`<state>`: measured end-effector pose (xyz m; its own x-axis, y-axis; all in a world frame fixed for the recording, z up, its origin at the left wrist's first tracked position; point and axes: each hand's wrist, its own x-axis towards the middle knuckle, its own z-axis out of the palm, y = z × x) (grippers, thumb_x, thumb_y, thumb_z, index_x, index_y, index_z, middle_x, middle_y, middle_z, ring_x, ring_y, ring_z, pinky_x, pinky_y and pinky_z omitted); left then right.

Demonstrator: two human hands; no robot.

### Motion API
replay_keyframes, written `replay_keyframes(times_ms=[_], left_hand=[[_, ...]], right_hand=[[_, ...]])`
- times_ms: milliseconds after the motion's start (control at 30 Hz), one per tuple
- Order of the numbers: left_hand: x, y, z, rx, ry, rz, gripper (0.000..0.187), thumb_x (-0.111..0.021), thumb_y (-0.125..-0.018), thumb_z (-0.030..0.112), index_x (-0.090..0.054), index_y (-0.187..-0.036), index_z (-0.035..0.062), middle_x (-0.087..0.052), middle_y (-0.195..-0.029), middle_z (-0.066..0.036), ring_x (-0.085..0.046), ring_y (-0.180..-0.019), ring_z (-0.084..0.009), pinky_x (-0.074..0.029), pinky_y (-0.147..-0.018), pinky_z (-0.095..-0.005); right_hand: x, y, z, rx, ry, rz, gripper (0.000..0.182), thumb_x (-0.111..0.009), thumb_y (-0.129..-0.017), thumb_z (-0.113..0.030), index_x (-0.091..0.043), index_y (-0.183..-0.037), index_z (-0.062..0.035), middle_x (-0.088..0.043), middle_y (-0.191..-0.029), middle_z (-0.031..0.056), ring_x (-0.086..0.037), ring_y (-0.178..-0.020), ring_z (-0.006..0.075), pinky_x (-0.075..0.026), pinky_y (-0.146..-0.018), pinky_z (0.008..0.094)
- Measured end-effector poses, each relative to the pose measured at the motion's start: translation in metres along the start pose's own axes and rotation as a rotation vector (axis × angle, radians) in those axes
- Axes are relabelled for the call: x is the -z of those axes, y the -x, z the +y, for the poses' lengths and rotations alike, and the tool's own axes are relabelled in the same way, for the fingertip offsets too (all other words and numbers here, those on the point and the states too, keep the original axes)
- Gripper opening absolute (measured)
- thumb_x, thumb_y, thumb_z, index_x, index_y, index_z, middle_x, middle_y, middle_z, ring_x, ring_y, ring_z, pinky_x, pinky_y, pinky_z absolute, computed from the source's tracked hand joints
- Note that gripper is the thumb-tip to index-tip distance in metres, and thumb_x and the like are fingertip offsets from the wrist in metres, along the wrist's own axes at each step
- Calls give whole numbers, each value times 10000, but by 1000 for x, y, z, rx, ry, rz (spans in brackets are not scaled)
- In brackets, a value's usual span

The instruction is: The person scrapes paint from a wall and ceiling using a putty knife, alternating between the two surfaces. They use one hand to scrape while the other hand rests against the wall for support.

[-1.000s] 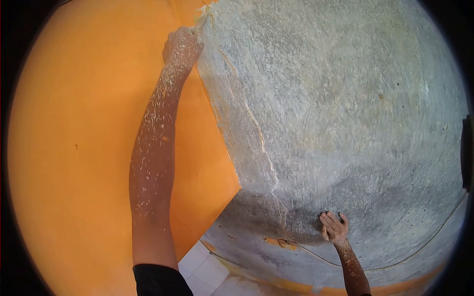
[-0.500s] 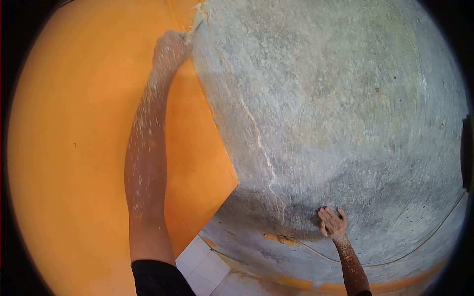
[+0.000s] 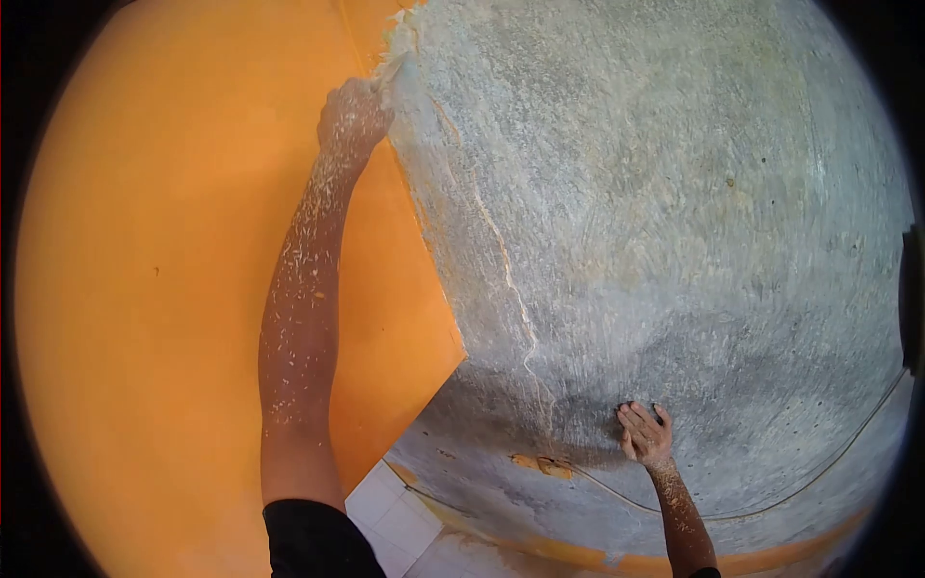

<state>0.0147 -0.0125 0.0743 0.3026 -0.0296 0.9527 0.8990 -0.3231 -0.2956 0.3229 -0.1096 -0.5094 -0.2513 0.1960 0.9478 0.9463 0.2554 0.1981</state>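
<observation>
My left hand is closed, reaching up to the corner where a smooth orange wall meets a rough grey wall. From the fist a scraper, mostly hidden by the fingers and pale flakes, points at the edge of the grey surface. Ragged pale paint hangs just above it. Lower right, my right hand lies with fingers apart against the grey wall, holding nothing. Both forearms are speckled with flakes.
A pale crack runs down the grey wall. Below, a thin cable curves along it, near an orange patch. White floor tiles show at the bottom, and a dark object sits at the right edge.
My left hand has moved slightly down and to the right along the corner with the scraper. The right hand stays at about the same spot on the wall.
</observation>
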Motion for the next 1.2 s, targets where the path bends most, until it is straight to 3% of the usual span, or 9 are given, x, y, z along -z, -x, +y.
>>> replay_keyframes(times_ms=[100,200,333,500,800,900,1000,1067,1200], left_hand=[[-2,-31,-8,123,5,-65,352,-539,-872,319,-673,-816,-1,-634,-704,-225,-636,-668,-391,-503,-664,-456],[3,-54,-11,271,51,-239,493,-460,-924,447,-653,-1105,31,-654,-1023,-259,-636,-963,-433,-524,-825,-489],[-8,16,-1,52,-70,-31,356,-540,-886,338,-688,-895,14,-662,-829,-239,-658,-786,-400,-514,-725,-452],[-12,-32,-27,286,114,-90,377,-539,-888,358,-688,-905,13,-660,-867,-255,-649,-847,-413,-508,-754,-460],[-15,-48,-31,205,32,-64,382,-563,-862,344,-669,-830,-22,-660,-820,-239,-653,-784,-409,-501,-737,-470],[-5,-43,-36,-121,-152,-115,331,-540,-884,311,-681,-857,12,-638,-712,-221,-638,-691,-378,-499,-652,-470],[-63,31,-32,-119,-235,128,331,-494,-904,172,-581,-1208,77,-616,-687,-192,-623,-634,-366,-503,-563,-457],[-14,95,55,180,120,-84,501,-428,-943,96,-346,-1438,94,-619,-713,-216,-624,-666,-399,-510,-584,-451],[-4,194,119,416,466,-185,441,-389,-994,135,-366,-1426,45,-616,-776,-236,-616,-734,-404,-497,-646,-400]], right_hand=[[-3,-2,0,-13,-2,19,299,-539,-840,-120,-712,-1082,-92,-681,-1155,16,-582,-1178,173,-253,-1124,421],[-2,0,-6,-34,-13,-1,293,-538,-843,-122,-713,-1077,-91,-683,-1151,16,-583,-1177,175,-253,-1122,426],[-1,4,-3,-48,-50,-49,292,-540,-842,-118,-712,-1077,-96,-679,-1161,16,-573,-1190,176,-254,-1119,437],[-1,5,-5,-18,2,-46,304,-566,-831,-123,-698,-1106,-120,-667,-1186,0,-560,-1201,160,-244,-1130,425],[-4,0,-6,-21,39,-6,325,-565,-811,-111,-700,-1105,-130,-662,-1195,-7,-559,-1200,147,-239,-1138,419],[-11,2,-3,-15,38,27,341,-561,-808,-116,-695,-1121,-138,-656,-1208,-12,-557,-1204,143,-248,-1134,416],[-7,10,-7,-14,31,-15,353,-566,-809,-129,-686,-1141,-148,-652,-1215,-19,-565,-1193,142,-265,-1125,415],[-6,9,-6,-25,36,-30,356,-570,-811,-136,-683,-1148,-152,-652,-1217,-23,-572,-1184,143,-269,-1122,413],[1,5,-5,-46,31,-72,356,-581,-821,-156,-671,-1166,-152,-647,-1225,-20,-579,-1174,145,-268,-1118,415]])
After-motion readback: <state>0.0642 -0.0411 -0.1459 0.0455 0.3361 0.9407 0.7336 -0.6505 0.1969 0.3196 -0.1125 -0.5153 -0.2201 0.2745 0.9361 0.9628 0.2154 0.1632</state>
